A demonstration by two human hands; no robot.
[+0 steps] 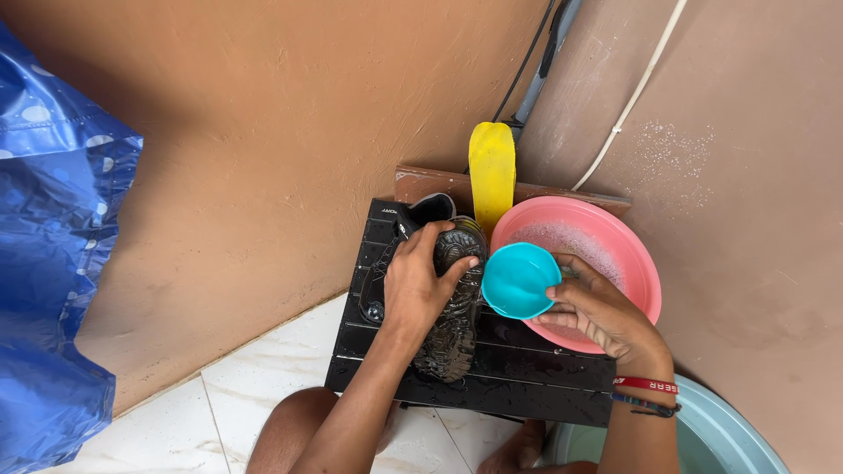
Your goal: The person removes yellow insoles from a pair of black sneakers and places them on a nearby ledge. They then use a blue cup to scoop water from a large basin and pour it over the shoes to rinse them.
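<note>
Black shoe (452, 316), sole up and wet, on the middle of the black slatted bench (544, 386): likely light, flexible, slippery; best taken across the sole. Left hand (420, 285) closed over it, grip wrapped round. Right hand (601, 314) pinching a small turquoise bowl (516, 279) by its rim, above the pink basin (637, 263) at the bench's right edge.

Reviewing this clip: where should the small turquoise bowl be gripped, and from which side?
By its rim, from the side nearest the pink basin. The turquoise bowl is tilted, its hollow facing up, and the right hand already pinches that edge; the left hand holds the black shoe.
</note>
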